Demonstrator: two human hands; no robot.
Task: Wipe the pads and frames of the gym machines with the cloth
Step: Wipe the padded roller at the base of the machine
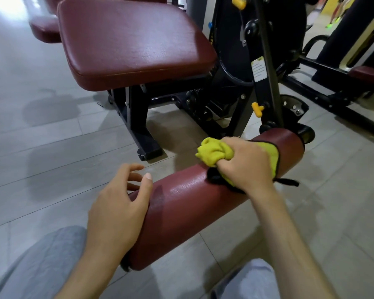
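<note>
From the head camera, looking down: the maroon roller pad (194, 210) runs across the middle of the shot, and everything is happening on it. The right hand (244, 162) is on top of the pad toward its far end, its grip closed tight round the bunched yellow-green cloth (212, 152), which is pressed onto the vinyl, with one black-edged flap draped over the pad just beyond the knuckles. The left hand (121, 203) sits at the pad's near end, thumb laid over the top, fingers loose and spread, its grip open and holding nothing; it looks like a steadying hand. Beyond the pad stands the big seat pad (134, 44), and off the pad's far end rises the black frame (266, 67) with a yellow knob (257, 108). Grey-trousered knees (45, 262) sit on the near side of the pad, over the tiled floor (41, 147). My read: this is the pad-wiping step, mid-roller. The stretch between the two hands shows a dull streak near the thumb, so the next move calls for drawing the cloth along toward the near end with steady pressure, round the curve too, while the left hand keeps the roller from turning. Seat pad and frame look like later work.
</note>
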